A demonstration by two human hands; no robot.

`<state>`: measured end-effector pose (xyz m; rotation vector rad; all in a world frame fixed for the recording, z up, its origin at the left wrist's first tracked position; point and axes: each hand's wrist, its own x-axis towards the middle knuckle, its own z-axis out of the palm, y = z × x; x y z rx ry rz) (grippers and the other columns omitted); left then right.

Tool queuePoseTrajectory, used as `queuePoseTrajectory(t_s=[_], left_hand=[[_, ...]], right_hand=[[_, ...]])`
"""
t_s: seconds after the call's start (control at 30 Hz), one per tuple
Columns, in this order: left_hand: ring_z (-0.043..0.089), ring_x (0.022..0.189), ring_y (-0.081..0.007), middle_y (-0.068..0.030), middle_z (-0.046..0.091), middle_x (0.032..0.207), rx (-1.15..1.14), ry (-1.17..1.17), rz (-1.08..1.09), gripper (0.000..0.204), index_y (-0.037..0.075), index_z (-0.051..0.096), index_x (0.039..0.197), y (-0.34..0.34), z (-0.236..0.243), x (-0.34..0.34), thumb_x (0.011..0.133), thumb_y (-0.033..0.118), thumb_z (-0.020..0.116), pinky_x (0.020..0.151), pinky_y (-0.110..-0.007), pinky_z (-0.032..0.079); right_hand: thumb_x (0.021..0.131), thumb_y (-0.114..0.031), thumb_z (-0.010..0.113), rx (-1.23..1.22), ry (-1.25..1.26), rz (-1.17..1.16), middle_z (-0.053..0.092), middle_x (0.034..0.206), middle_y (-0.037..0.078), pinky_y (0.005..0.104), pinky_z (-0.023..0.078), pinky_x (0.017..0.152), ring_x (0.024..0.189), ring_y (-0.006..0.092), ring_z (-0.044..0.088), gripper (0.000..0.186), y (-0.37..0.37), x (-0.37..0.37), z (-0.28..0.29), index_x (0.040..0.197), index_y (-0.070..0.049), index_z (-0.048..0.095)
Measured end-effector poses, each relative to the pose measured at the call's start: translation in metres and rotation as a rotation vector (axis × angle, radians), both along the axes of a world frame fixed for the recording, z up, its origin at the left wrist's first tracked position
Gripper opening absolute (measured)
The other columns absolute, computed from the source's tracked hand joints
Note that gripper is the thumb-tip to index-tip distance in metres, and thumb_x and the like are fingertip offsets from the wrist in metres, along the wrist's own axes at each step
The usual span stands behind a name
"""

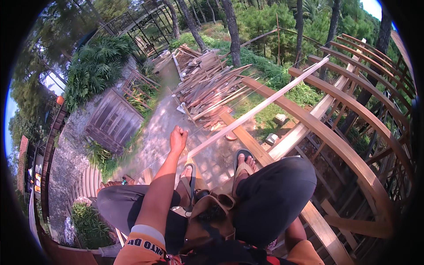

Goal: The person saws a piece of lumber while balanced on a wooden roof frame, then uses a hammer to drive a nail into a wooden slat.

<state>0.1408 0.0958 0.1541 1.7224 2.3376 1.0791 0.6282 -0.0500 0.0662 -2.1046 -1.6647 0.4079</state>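
Note:
My left hand is raised in front of me, fingers curled closed beside a thin line and a pale wooden batten; whatever it may hold is too small to make out. I sit high on timber beams, my feet in flip-flops below my bent knees. A brown leather tool pouch hangs between my legs. My right forearm runs down behind my right thigh, so that hand is hidden.
Curved rafters on a crossing beam fill the right. Below lie a timber pile, concrete paving and a wooden panel against a stone wall. Another person's limb shows partly beyond my left knee. Trees stand behind.

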Motion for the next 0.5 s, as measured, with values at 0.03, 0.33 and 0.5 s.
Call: queuePoseTrajectory(t_s=[0.03, 0.33, 0.5], left_hand=[[0.056, 0.064, -0.0357, -0.0146, 0.056, 0.067, 0.03, 0.02, -0.017, 0.03, 0.001, 0.048, 0.08, 0.007, 0.004, 0.0, 0.082, 0.017, 0.074, 0.063, -0.044, 0.046], [0.062, 0.068, -0.0362, -0.0147, 0.061, 0.07, -0.054, -0.176, -0.194, 0.031, 0.0, 0.051, 0.084, 0.085, -0.036, 0.02, 0.08, 0.018, 0.076, 0.065, -0.043, 0.049], [0.061, 0.097, -0.045, -0.025, 0.062, 0.099, -0.283, 0.057, -0.342, 0.046, -0.002, 0.051, 0.105, 0.111, -0.101, 0.028, 0.075, 0.017, 0.08, 0.083, -0.052, 0.049]], right_hand=[[0.077, -0.044, 0.074, 0.0, 0.0, -0.005, 0.071, 0.102, 0.012, 0.0479, 0.04, 0.091, 0.096, 0.0328, 0.065, 0.051, 0.002, -0.001, 0.0, 0.116, -0.011, 0.068], [0.077, -0.042, 0.075, -0.029, 0.0, -0.039, 0.071, 0.101, 0.012, 0.0482, 0.041, 0.09, 0.095, 0.0331, 0.065, 0.05, 0.019, -0.005, -0.003, 0.116, -0.011, 0.067], [0.077, -0.041, 0.075, -0.05, -0.013, -0.075, 0.071, 0.101, 0.012, 0.0484, 0.041, 0.09, 0.095, 0.0332, 0.065, 0.05, 0.03, -0.005, -0.003, 0.115, -0.011, 0.067]])
